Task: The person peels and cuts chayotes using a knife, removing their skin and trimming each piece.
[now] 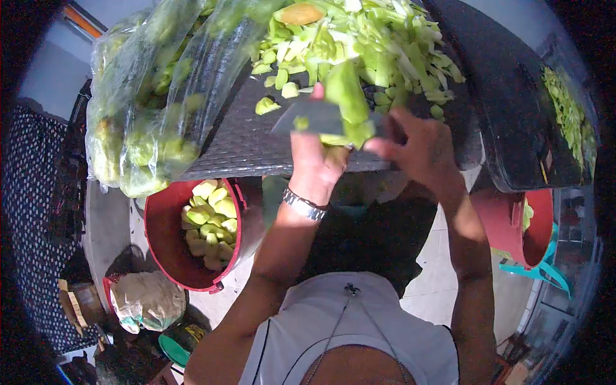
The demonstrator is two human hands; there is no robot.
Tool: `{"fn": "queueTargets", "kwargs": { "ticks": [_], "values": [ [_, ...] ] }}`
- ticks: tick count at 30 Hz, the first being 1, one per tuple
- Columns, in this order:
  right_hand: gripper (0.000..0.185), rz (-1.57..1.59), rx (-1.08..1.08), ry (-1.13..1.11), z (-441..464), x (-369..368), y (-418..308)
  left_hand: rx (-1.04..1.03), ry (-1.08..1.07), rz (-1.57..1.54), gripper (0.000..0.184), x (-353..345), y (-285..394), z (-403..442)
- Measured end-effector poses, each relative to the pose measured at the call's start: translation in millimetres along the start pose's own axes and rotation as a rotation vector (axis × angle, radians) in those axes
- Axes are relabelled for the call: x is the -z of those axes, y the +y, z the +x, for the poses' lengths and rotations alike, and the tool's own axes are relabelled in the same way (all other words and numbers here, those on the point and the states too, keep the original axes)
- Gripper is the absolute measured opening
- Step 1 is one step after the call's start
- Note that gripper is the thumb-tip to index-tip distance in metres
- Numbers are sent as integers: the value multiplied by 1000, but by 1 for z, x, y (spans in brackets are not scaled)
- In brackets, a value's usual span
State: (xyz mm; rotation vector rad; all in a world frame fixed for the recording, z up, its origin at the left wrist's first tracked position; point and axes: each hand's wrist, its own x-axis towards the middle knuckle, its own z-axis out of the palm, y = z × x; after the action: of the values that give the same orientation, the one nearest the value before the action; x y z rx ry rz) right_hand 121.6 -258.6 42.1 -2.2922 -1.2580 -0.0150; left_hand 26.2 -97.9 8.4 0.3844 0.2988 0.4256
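My left hand (pixel 319 156), with a metal watch at its wrist, holds a green fruit or vegetable (pixel 346 93) from below, over the near edge of the dark woven table (pixel 237 144). In my right hand (pixel 417 141) is a wide-bladed knife (pixel 311 119); its blade lies across the piece, blurred by motion. Part of my left hand is hidden behind the blade. Just beyond, a heap of pale green peelings (pixel 378 38) covers the tabletop.
A clear plastic bag (pixel 147 96) of green produce hangs over the table's left edge. Below it, a red bucket (pixel 154 237) holds peeled pieces. Another red bucket (pixel 500 218) stands at right, below more peelings (pixel 568 115). A sack (pixel 147 298) lies at lower left.
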Motion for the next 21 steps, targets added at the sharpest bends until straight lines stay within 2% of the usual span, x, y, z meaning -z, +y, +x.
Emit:
{"fn": "queueTargets", "kwargs": {
  "ticks": [1, 4, 7, 9, 10, 12, 15, 18, 20, 21],
  "values": [
    [56, 3, -32, 37, 2, 0, 9, -22, 56, -22, 42, -1, 0, -2],
    [53, -53, -59, 50, 4, 6, 17, 41, 39, 58, 37, 3, 9, 0],
    [50, -97, -102, -77, -1, 6, -1, 25, 69, -48, 36, 7, 4, 8],
    [58, -47, -57, -73, 3, 9, -5, -48, 80, -64, 37, 9, -6, 8],
    [63, -20, -33, -65, 8, 9, -5, -15, 31, 16, 38, 10, -4, 6],
    [61, -19, -93, -18, 21, 5, 24, 50, -70, 171, 40, 6, 3, -5],
    [60, -38, -181, 26, 35, -5, 96, 32, 11, 160, 44, -4, 9, -9],
    [55, 91, -336, -78, 32, 7, 76, 46, 102, 132, 46, -13, 9, -10],
    [49, 157, -255, -66, 25, 6, 68, 60, 96, 110, 46, -11, 9, -3],
    [49, 153, -110, -3, 22, -6, 75, 65, 60, 97, 45, -2, 8, 3]
  ]
}}
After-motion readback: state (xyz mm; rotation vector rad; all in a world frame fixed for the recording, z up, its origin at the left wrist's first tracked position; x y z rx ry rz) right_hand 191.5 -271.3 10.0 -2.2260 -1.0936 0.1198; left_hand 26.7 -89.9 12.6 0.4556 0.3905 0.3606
